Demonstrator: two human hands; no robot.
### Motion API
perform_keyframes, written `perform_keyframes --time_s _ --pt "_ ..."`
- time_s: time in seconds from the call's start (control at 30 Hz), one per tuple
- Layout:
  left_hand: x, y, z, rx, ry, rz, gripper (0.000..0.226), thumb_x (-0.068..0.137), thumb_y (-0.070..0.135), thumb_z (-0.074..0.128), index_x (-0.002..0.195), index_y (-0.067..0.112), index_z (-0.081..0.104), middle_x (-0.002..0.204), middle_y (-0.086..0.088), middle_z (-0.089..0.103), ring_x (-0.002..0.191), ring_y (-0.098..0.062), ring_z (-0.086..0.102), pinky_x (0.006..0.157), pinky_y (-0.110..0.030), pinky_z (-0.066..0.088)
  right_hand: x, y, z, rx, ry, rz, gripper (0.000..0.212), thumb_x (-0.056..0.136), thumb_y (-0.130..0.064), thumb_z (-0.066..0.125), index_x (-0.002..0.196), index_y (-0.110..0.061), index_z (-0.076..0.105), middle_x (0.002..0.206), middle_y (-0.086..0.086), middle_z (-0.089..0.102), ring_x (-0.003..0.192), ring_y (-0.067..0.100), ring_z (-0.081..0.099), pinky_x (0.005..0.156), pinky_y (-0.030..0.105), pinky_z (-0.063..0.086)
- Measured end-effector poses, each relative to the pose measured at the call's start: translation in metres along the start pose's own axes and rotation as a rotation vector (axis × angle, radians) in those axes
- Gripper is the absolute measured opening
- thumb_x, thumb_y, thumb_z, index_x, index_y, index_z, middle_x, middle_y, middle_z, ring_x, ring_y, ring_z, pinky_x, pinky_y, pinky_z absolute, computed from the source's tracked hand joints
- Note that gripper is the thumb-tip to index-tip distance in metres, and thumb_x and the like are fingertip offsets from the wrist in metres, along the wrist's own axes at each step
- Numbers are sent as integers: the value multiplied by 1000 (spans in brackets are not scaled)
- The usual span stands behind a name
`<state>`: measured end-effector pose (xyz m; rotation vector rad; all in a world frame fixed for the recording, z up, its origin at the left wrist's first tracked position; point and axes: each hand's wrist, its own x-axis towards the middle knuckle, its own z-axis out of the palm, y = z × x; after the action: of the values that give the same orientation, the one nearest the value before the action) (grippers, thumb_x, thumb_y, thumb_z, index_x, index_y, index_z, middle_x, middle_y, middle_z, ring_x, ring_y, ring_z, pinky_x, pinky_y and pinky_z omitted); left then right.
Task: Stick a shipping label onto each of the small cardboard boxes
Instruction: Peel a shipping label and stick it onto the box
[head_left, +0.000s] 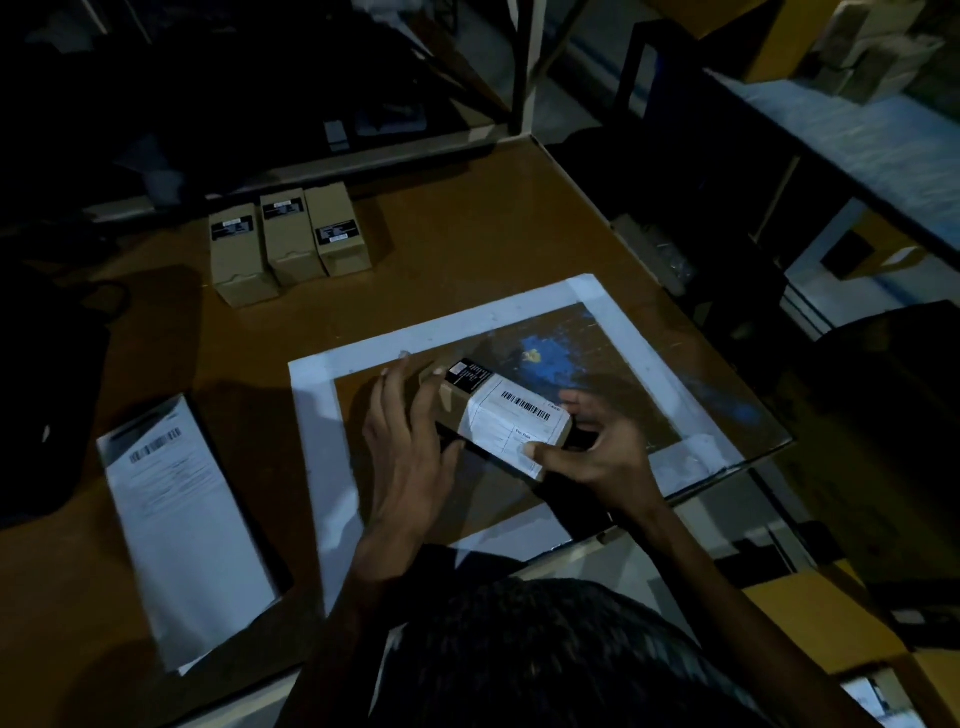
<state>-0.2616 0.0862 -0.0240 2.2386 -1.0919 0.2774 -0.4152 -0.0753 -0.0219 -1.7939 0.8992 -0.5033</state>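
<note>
A small cardboard box (453, 402) lies on its side inside the white-taped square (322, 415) on the brown table. A white shipping label (511, 428) with a barcode covers its near half; a black sticker sits at its far end. My left hand (410, 441) grips the box's left side, fingers reaching over its far end. My right hand (597, 447) holds the near right end, thumb pressing on the label's lower corner. Three more small cardboard boxes (288, 239) with black stickers stand in a row at the back left.
A stack of white label sheets (187, 525) lies on the table to the left. A blue stain (550, 358) marks the dark surface inside the taped square. The table's right edge drops to a dim floor; shelves stand at the far right. A dark bag sits at far left.
</note>
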Motion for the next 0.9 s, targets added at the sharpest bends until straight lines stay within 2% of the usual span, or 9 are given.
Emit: perform_keyframes --time_s 0.13,0.23,0.3,0.4,0.47,0.57,0.67,0.77,0.9 --pt "2 7 13 -16 -60 -29 98 71 28 89 148 20 29 160 -12 15 141 -45 25 104 -65 36 14 4 -13 -6 232 17 58 63 -26 95 113 -16 67 103 -6 69 90 -7 65 71 6 51" --pt "-1 12 19 6 -81 -41 88 81 42 77 149 23 24 160 -16 17 139 -45 28 102 -61 37 31 7 -24 -13 375 0 55 66 -27 93 112 -13 66 111 4 68 99 12 65 67 2 46" --pt "-2 15 22 0 -94 -55 85 83 43 75 148 22 25 160 -15 16 140 -45 28 102 -61 37 44 9 -30 -7 426 -15 55 66 -26 93 111 -13 63 116 7 67 103 12 66 68 6 51" --pt "-5 18 23 -3 -117 -92 87 81 39 79 147 24 24 161 -13 13 143 -43 24 106 -62 36 58 13 -37 -86 479 -51 59 62 -44 88 110 -32 56 120 3 62 111 15 65 76 33 62" --pt "-8 20 23 10 -134 -120 86 82 39 78 148 24 24 161 -13 12 143 -42 22 106 -62 34 60 13 -37 -133 505 -59 62 63 -42 87 115 -32 55 122 1 57 116 17 59 81 42 60" --pt "-15 16 24 77 -162 -161 79 86 49 71 149 20 34 161 -14 18 142 -42 25 101 -59 37 57 17 -31 -235 512 -74 65 66 -31 87 121 -19 56 124 8 53 120 27 53 91 47 54" --pt "-19 11 27 129 -188 -254 77 88 62 53 146 13 41 159 -16 26 141 -40 28 101 -59 35 57 24 -29 -290 462 -47 74 69 -34 86 131 -16 49 128 13 49 125 32 47 98 44 48" --pt "-22 11 25 31 -220 -387 80 88 58 56 151 14 35 161 -12 24 145 -36 23 108 -58 27 61 24 -30 -320 448 -42 83 69 -37 84 138 -16 43 130 14 48 126 33 44 100 46 44" --pt "-25 7 22 -20 -209 -387 80 84 60 52 151 18 38 161 -10 25 142 -37 31 106 -56 33 57 27 -29 -390 377 -73 78 76 -32 80 141 -15 41 135 15 44 127 34 38 102 49 40"
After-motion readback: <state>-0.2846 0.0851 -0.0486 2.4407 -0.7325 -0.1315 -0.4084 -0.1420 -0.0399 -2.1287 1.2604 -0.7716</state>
